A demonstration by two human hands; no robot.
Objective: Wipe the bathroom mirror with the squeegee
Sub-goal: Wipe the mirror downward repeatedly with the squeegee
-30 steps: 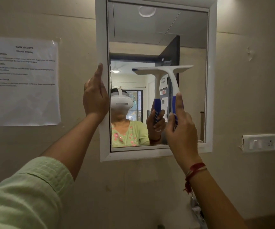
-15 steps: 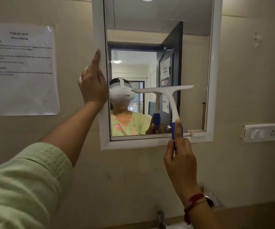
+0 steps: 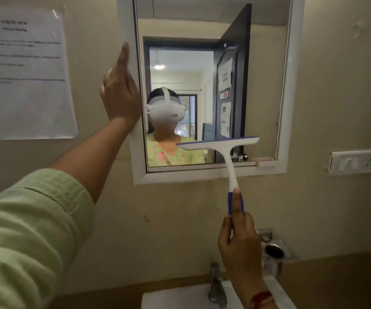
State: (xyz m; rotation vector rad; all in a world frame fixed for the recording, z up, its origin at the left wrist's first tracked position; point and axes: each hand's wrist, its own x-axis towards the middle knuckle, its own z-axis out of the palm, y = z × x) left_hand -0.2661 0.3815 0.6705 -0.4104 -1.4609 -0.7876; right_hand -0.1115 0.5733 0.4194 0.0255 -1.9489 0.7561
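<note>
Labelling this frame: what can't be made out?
Head view only:
- White-framed wall mirror: top cut off by image edge.
- Printed paper notice: text blurred, left side cropped.
- White squeegee with blue grip: right hand covers the grip's lower end; blade-to-glass contact unclear.
- White basin: cropped by bottom edge.

The mirror (image 3: 264, 97) is glossy glass in a smooth white frame (image 3: 290, 85). The squeegee (image 3: 229, 157) looks like smooth plastic, white with a blue grip. The wall (image 3: 336, 85) is matt beige paint, and the paper sheet (image 3: 24, 85) on it is matt and slightly wrinkled. The tap (image 3: 216, 284) and ring holder (image 3: 275, 250) are shiny metal. The sleeve (image 3: 24, 230) is pale green woven cloth, and the switch plate (image 3: 356, 161) is white plastic.
</note>
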